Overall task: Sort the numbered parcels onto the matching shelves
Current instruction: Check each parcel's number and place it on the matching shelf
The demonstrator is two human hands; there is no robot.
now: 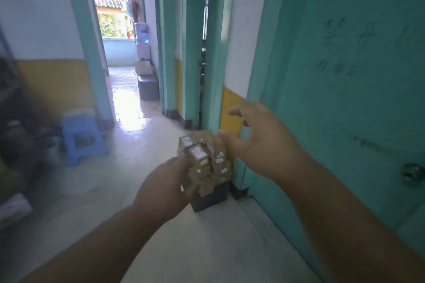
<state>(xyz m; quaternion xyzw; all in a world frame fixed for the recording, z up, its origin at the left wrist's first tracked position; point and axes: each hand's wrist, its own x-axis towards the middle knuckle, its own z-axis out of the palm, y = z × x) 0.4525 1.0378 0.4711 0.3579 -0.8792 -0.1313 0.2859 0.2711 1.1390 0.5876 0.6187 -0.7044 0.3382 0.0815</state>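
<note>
Fingers L: my left hand (164, 187) grips one parcel (198, 153), pulled up vs stack.
Fingers R: right hand (262, 142) spread, loose, holding nothing.
Parcels: stack (218, 165) betw. both hands, on dark box (210, 199) by teal door (345, 98).

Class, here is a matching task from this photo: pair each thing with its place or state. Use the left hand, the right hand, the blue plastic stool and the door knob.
Things:
1. left hand
2. right hand
3. blue plastic stool
4. door knob

Places or states:
A. on the teal door, at the far right edge
B. grips a small brown parcel with a white label
C. stands on the floor at the left
D. fingers spread, holding nothing, above the stack of parcels

Pairs: 1-B, 2-D, 3-C, 4-A
</note>
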